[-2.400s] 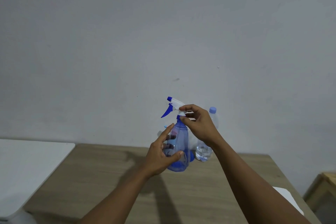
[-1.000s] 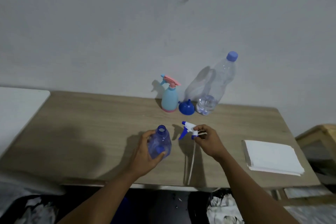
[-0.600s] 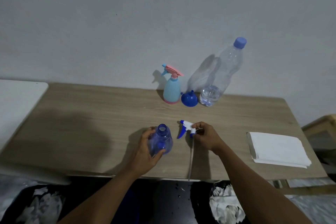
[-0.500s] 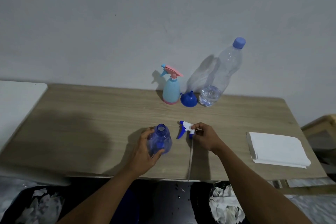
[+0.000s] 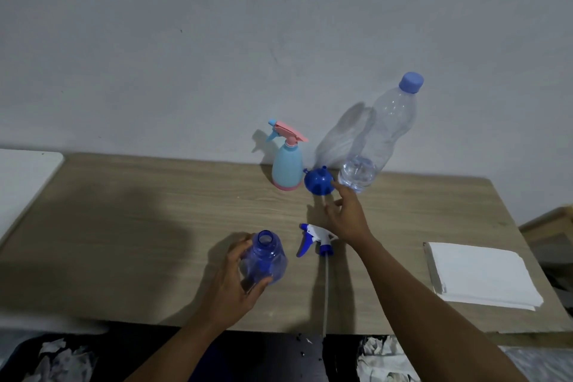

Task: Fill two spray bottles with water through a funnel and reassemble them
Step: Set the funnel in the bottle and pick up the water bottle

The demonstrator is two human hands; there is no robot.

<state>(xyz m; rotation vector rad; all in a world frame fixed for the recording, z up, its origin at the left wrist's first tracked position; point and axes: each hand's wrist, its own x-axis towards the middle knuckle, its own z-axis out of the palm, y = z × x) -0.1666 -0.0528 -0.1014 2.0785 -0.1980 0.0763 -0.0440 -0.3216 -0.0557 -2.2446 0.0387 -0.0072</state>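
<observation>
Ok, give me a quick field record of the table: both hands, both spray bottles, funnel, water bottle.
left hand: grips blue spray bottle, upright, head off
right hand: open, reaching to funnel, contact unclear
spray head: lies on table beside blue spray bottle, unheld
funnel: spout up, between pale spray bottle and water bottle
pale spray bottle: head on
water bottle: capped, little water at bottom

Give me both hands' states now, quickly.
Left hand: grips the uncapped translucent blue plastic spray bottle.
Right hand: open, holds nothing, fingers spread beside the blue plastic funnel.
</observation>
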